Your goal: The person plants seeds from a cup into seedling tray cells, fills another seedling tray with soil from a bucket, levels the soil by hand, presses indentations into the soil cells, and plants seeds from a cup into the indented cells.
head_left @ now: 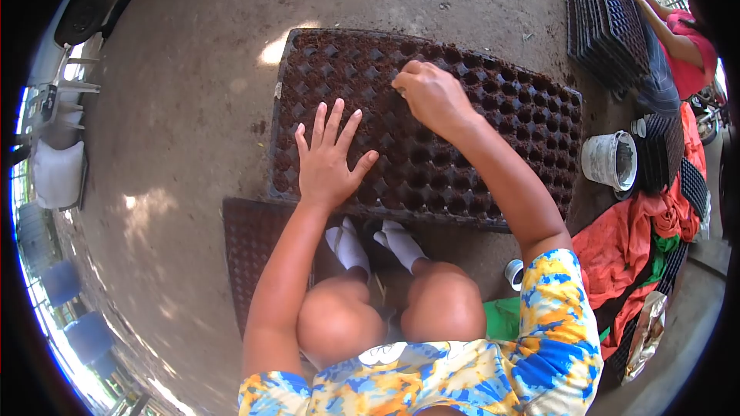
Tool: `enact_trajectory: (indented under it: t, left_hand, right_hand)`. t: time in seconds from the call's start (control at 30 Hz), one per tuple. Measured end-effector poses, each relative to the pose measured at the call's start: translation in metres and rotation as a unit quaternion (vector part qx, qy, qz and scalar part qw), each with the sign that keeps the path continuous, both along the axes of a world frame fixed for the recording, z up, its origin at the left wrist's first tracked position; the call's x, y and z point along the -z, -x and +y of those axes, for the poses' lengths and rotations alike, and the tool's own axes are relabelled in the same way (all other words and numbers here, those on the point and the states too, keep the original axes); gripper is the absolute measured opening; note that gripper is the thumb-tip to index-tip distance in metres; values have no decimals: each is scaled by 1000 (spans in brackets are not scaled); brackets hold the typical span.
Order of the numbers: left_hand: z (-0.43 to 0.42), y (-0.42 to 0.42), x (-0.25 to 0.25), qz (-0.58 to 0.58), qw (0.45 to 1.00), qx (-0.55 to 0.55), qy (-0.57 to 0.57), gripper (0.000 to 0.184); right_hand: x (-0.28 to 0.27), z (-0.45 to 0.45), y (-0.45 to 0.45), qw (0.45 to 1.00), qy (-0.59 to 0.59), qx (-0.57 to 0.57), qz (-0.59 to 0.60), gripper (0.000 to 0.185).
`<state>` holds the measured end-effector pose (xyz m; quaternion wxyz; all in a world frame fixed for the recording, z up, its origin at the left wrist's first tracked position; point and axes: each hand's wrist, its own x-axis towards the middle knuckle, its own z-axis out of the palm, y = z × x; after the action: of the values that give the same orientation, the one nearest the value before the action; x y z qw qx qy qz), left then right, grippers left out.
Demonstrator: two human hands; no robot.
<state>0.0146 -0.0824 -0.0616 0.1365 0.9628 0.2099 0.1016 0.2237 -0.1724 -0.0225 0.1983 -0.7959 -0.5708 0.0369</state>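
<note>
A wide black seedling tray (539, 100) lies in front of me, its cells holding dark brown soil. Cells on the tray's right side show dark round hollows, while those at the left look more level with soil. My left hand (330, 160) is open over the left half, fingers spread, palm down. Over the upper middle of the tray is my right hand (435, 96), its fingers curled together and pointing down at the cells. Whatever those fingers may hold is hidden.
Another seedling tray (250, 254) lies at my lower left. To the right are a white bucket (609, 160), orange-red cloth (617, 239) and a small white cup (514, 273). Beyond, a person in a red top (688, 50) handles a tall stack of trays (605, 15).
</note>
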Motion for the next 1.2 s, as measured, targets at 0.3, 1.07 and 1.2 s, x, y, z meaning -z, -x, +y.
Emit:
enact_trajectory:
  t: [0.3, 1.07, 1.2]
  left_hand:
    - [1, 0, 1, 1, 1000, 2, 1, 64]
    - [2, 1, 4, -16, 1000, -9, 6, 49]
    - [4, 6, 6, -55, 997, -8, 60, 47]
  right_hand:
    - [-7, -18, 21, 999, 10, -33, 37, 15]
    - [-27, -65, 87, 986, 37, -156, 42, 15]
    - [-29, -68, 97, 982, 73, -168, 43, 20]
